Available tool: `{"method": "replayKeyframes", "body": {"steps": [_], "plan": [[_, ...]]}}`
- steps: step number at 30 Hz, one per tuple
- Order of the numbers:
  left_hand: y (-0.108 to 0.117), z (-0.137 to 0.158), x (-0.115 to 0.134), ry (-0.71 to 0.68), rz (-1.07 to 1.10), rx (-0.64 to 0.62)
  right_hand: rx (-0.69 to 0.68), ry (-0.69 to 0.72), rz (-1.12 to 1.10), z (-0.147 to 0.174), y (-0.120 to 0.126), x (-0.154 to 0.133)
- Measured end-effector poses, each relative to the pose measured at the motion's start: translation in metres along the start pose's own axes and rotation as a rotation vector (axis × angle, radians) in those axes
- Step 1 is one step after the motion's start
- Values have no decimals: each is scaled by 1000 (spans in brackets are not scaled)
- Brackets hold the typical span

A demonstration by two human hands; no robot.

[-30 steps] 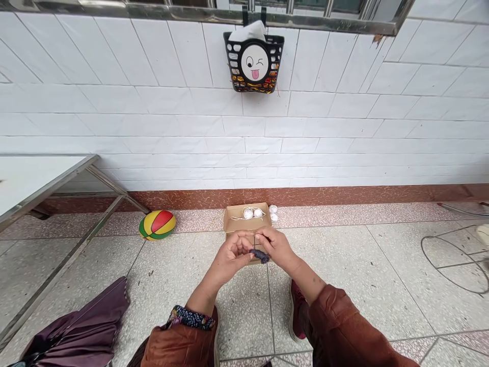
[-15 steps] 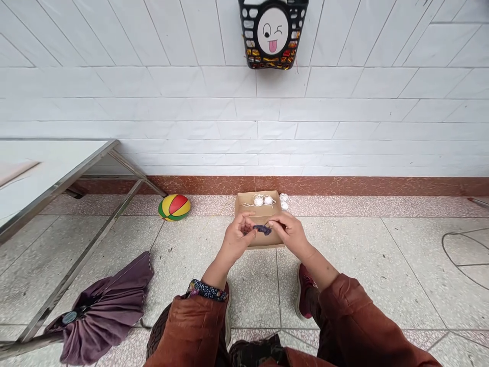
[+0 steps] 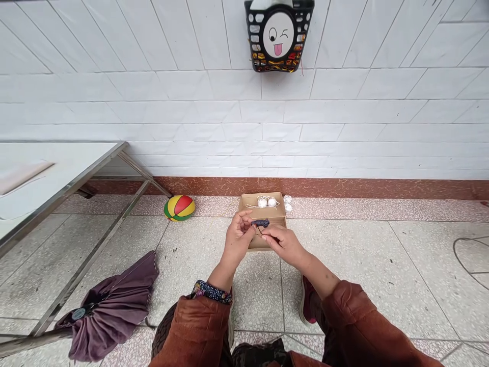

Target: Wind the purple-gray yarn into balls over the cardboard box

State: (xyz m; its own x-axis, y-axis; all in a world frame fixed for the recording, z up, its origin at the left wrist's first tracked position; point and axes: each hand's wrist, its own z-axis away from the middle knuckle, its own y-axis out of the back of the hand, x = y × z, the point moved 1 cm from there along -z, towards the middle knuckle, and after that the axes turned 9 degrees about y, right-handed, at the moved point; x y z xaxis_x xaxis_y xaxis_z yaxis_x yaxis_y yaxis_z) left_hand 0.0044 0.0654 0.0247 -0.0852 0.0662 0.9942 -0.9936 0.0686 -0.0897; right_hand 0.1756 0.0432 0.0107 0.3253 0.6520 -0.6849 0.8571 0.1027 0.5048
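Observation:
A small dark bundle of cord (image 3: 260, 223) is pinched at its left end by my left hand (image 3: 239, 235), whose other fingers curl loosely behind it. My right hand (image 3: 281, 240) is closed just below and to the right, its thumb and finger pinching a thin dark strand (image 3: 259, 230) that leads from the bundle. Beneath both hands stands a brown cardboard box (image 3: 244, 200) with a divider across it. In its far part lie two white balls of string (image 3: 266, 202) with loose ends. The hands hide part of the near compartment.
More white balls (image 3: 288, 203) sit on the floor right of the box. A colourful ball (image 3: 179, 208) rests by the metal-legged table (image 3: 72, 178). A purple folded umbrella (image 3: 114, 311) lies at left. A black basket (image 3: 280, 35) hangs on the tiled wall; a wire loop (image 3: 460, 255) is at right.
My right hand has moved slightly down from the bundle's upper right to below it, with the strand drawn downward. The bundle has turned and risen a little. The view has shifted slightly.

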Motion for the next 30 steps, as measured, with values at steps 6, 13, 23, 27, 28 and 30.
{"method": "replayKeyframes", "body": {"steps": [6, 13, 23, 27, 28, 30], "plan": [[0, 7, 3, 21, -131, -149, 207, -68, 9, -7, 23, 4], [-5, 12, 6, 183, 224, -225, 132, -150, 8, 0, 5, 21], [15, -1, -2, -33, -114, 87, -126, 97, 103, 1, 1, -6], [13, 5, -3, -39, -243, -102, 28, 29, 83, -5, 14, 2], [11, 7, -2, -13, -215, -175, 62, -5, 73, -6, 15, 6], [7, 11, 1, 50, -110, -280, 95, -69, 46, -6, 14, 15]]}}
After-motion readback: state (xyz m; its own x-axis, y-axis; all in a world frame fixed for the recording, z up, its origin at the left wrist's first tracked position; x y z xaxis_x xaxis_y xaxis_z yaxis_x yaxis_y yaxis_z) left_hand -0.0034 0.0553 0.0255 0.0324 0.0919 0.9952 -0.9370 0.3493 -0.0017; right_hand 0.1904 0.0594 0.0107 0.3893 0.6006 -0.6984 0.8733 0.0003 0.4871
